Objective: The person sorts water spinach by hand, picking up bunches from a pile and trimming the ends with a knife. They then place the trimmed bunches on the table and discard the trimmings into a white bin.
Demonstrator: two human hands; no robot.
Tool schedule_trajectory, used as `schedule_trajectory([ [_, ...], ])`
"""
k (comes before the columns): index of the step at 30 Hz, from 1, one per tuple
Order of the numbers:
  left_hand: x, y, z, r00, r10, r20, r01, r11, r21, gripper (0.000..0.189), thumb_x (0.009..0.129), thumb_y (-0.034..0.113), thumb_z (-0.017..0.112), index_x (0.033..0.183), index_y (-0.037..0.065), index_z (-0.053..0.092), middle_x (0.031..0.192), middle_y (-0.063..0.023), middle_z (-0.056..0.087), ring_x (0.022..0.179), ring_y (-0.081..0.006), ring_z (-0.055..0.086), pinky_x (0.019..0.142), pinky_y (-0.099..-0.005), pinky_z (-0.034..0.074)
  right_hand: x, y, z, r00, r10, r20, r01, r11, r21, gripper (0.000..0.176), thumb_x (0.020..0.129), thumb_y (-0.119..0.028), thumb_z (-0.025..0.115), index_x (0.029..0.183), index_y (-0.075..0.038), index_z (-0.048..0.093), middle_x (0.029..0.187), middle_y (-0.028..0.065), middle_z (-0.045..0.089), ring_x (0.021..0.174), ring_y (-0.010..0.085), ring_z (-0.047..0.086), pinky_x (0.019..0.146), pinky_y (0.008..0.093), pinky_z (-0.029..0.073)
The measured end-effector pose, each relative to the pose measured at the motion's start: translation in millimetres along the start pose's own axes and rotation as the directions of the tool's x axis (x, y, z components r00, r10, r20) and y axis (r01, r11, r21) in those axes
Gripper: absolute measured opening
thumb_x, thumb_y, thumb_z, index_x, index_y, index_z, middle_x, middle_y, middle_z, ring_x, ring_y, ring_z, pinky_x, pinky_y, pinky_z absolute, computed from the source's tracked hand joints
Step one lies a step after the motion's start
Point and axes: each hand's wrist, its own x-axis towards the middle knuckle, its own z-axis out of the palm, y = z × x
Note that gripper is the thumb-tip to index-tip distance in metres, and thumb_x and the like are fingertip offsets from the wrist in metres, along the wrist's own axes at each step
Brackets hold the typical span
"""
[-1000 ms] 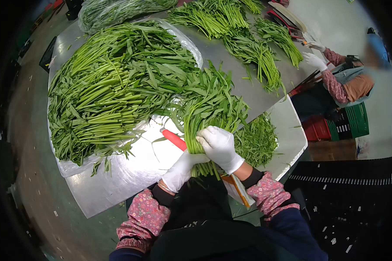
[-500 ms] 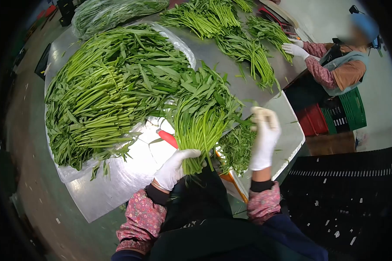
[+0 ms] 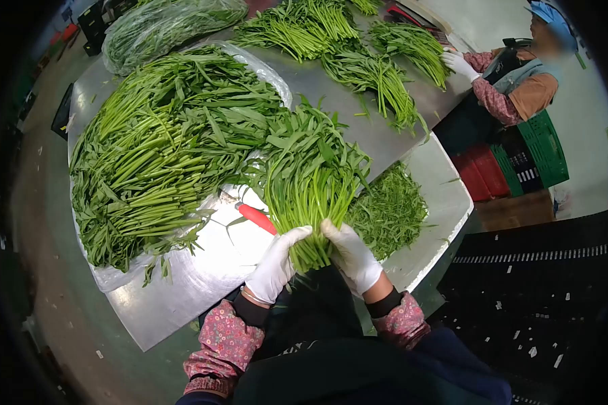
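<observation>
A bunch of leafy green stems is gripped near its cut ends by both hands, its leaves pointing away from me. My left hand, in a white glove, wraps round the left side of the stems. On their right side, my right hand, also gloved, closes round them with the thumb on top. Just left of the bunch, a red-handled tool lies on the metal table. A large pile of the same greens rests on plastic sheeting to the left.
A white bin with loose leaves stands at the right. Smaller bunches lie at the table's far side, near a gloved co-worker. A plastic-wrapped bundle is at the back left. Green and red crates stand beyond the bin.
My right hand has come down and left from above the bin onto the bunch, where it now grips the stems. My left hand still holds them.
</observation>
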Motion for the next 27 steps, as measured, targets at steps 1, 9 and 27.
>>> schedule_trajectory([
  [1,-1.1,3.5,-0.6,1.0,0.004,-0.016,-0.004,1.0,0.004,0.029,0.093,0.012,0.06,0.118,-0.001,0.06,0.105,-0.0121,0.07,0.093,-0.0221,0.07,0.084,-0.0365,0.059,2.1,3.0,4.9,0.997,-0.073,-0.005,0.074,0.997,0.023,0.05,0.097,-0.037,0.063,0.132,-0.003,0.053,0.118,0.0047,0.063,0.105,0.0137,0.061,0.091,0.0317,0.051],
  [9,6.8,12.5,-0.4,0.994,0.048,-0.1,-0.036,0.992,0.118,0.047,0.085,-0.004,0.066,0.13,-0.002,0.052,0.108,-0.0137,0.068,0.095,-0.0246,0.07,0.085,-0.0373,0.059,-14.7,-26.8,-17.4,0.991,0.082,-0.104,-0.066,0.987,0.148,0.03,0.091,-0.013,0.064,0.12,-0.007,0.061,0.108,0.003,0.068,0.098,0.0153,0.065,0.085,0.032,0.053],
  [27,14.2,10.8,13.2,0.99,-0.005,-0.138,0.027,0.987,0.16,0.028,0.082,-0.004,0.063,0.11,-0.005,0.061,0.092,-0.0161,0.071,0.084,-0.0279,0.072,0.081,-0.0383,0.06,-9.3,-27.1,-44.8,0.988,0.015,-0.155,-0.009,0.999,0.044,0.036,0.084,-0.002,0.069,0.118,0.002,0.057,0.094,0.0102,0.069,0.077,0.0183,0.068,0.071,0.0292,0.056],
])
